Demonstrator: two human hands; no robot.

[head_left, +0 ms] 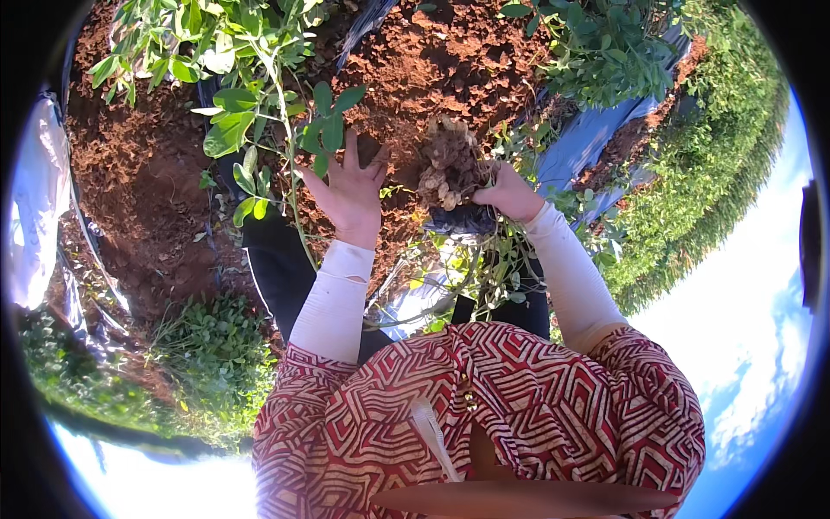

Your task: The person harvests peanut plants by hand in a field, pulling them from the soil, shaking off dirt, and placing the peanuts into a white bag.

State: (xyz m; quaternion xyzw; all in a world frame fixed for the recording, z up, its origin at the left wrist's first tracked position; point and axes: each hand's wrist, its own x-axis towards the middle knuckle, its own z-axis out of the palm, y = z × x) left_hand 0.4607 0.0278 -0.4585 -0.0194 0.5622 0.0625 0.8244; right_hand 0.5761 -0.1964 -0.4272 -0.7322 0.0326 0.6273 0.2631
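My right hand (511, 194) grips a pulled-up peanut plant near the base of its stems. Soil-covered roots with a cluster of pale peanut pods (447, 165) stick out to the left of my fingers. The plant's stems and leaves (502, 266) hang below that hand, towards my legs. My left hand (353, 191) holds nothing, its fingers spread over the reddish soil, apart from the pods. Just left of it rises a long green stem (285, 123) with broad leaves, some overlapping the fingertips in view.
Loose red-brown soil (428, 65) lies ahead. Plastic mulch film shows at the right (587, 146) and far left (40, 201). Leafy plants (609, 52) stand at the upper right, with a dense green crop (713, 162) beyond. My dark trouser leg (275, 259) is below the left-hand stem.
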